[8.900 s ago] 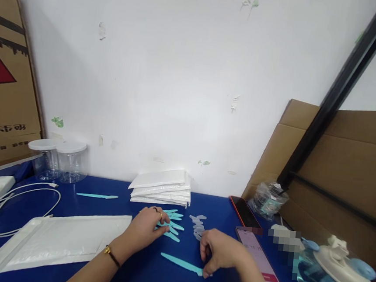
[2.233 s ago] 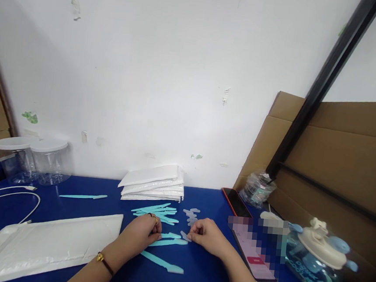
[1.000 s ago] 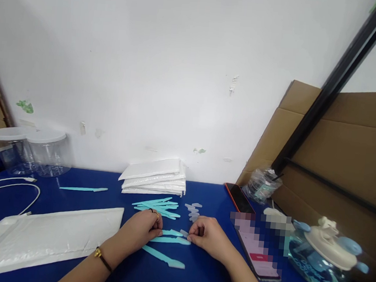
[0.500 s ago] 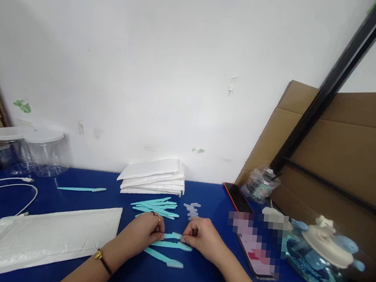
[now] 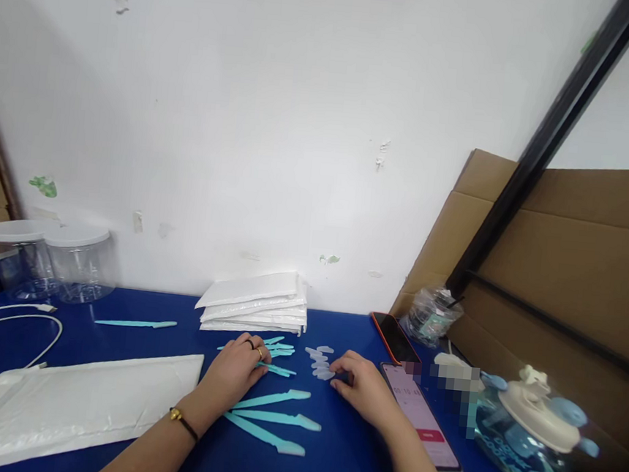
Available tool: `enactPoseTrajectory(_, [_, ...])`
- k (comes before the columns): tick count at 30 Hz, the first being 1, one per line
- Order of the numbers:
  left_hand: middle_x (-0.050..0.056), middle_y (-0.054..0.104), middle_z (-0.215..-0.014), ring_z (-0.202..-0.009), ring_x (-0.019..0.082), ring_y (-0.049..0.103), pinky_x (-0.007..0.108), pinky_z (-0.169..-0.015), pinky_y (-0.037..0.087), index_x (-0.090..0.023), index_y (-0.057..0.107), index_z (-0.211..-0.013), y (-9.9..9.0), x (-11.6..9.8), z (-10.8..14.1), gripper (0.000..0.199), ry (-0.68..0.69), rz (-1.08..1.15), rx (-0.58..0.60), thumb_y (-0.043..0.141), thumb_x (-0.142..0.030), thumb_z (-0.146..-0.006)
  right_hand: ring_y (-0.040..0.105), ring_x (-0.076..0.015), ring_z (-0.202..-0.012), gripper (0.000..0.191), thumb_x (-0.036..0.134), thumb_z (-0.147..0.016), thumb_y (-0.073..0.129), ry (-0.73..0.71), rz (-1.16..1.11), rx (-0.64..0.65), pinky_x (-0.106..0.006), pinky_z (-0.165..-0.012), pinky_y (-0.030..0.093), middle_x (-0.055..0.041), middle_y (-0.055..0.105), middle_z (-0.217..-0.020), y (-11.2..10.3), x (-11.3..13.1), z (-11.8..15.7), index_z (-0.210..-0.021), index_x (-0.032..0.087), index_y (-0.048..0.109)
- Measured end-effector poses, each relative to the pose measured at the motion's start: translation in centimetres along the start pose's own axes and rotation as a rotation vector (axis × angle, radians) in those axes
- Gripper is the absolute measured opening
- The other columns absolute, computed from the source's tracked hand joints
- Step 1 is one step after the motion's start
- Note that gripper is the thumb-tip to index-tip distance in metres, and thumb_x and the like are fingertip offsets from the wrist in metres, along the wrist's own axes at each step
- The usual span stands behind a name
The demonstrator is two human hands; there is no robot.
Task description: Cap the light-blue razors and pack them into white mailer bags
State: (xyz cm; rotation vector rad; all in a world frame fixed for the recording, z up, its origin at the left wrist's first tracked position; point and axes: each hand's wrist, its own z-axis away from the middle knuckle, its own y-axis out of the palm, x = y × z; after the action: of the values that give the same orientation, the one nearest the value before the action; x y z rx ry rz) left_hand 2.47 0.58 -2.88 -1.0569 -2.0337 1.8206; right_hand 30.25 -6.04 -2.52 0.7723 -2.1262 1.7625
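My left hand (image 5: 240, 367) lies over a small pile of light-blue eyebrow razors (image 5: 281, 350), thumb and fingers closed on a razor (image 5: 280, 371) at its near side. Much of the pile is hidden beneath this hand. To the right, my right hand (image 5: 359, 387) reaches the small translucent blade caps (image 5: 319, 356), its thumb and index finger apart beside the nearest cap (image 5: 324, 374). In front of my hands, three razors fan out: an upper one (image 5: 272, 400), a middle one (image 5: 277, 416) and a lower one (image 5: 264, 435), with pale caps over their heads.
White padded envelopes are stacked (image 5: 253, 308) by the wall; a larger one (image 5: 85, 399) lies left. A lone razor (image 5: 136, 323) and clear jars (image 5: 83, 267) stand beyond. Right are two phones, one lit (image 5: 422, 422), a wrapped cup (image 5: 433, 316) and a teal bottle (image 5: 528, 438).
Both hands have let go of the capped razor, which now lies fanned with two others. My left hand moved up to the razor pile, my right hand to the caps.
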Motion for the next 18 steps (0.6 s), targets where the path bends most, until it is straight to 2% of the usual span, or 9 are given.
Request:
enactPoseTrajectory(5, [0.001, 0.062, -0.092, -0.096, 0.020, 0.049, 0.030, -0.076, 0.035, -0.024, 0.063, -0.081, -0.4, -0.4, 0.2, 0.018, 0.018, 0.009, -0.025, 0.047, -0.027, -0.087, 0.053, -0.0121, -0.065, 0.009, 0.014, -0.075, 0.054, -0.021, 0.055, 0.023, -0.021, -0.059, 0.039, -0.0007, 0.058, -0.082, 1.3, 0.4, 0.1, -0.076, 0.020, 0.061])
enactPoseTrajectory(10, [0.001, 0.062, -0.088, -0.090, 0.018, 0.051, 0.028, -0.077, 0.035, -0.022, 0.059, -0.082, -1.7, -1.0, 0.8, 0.020, 0.004, 0.149, -0.080, 0.041, -0.027, -0.088, 0.054, -0.0130, -0.064, 0.011, 0.015, -0.078, 0.050, -0.077, 0.030, -0.013, -0.022, -0.059, 0.039, -0.0007, 0.058, -0.075, 1.4, 1.3, 0.1, -0.074, 0.020, 0.059])
enactPoseTrajectory(14, [-0.002, 0.058, -0.075, -0.070, 0.014, 0.051, 0.023, -0.064, 0.035, -0.022, 0.053, -0.083, -2.1, -1.7, 1.3, 0.021, -0.048, 0.367, -0.001, 0.036, -0.032, -0.089, 0.054, -0.0118, -0.055, 0.009, 0.024, -0.083, 0.052, -0.009, -0.370, -0.010, -0.022, -0.053, 0.039, 0.0008, 0.058, -0.066, 1.5, 1.6, 0.1, -0.078, 0.019, 0.057])
enactPoseTrajectory(18, [-0.004, 0.052, -0.069, -0.064, 0.012, 0.046, 0.021, -0.059, 0.033, -0.021, 0.052, -0.082, -1.5, -1.8, 1.4, 0.023, -0.045, 0.528, 0.052, 0.037, -0.037, -0.088, 0.056, -0.0123, -0.057, 0.014, 0.029, -0.076, 0.066, 0.051, -0.722, -0.061, -0.022, -0.055, 0.042, -0.0003, 0.060, -0.061, 1.9, 1.5, -0.1, -0.075, 0.016, 0.061])
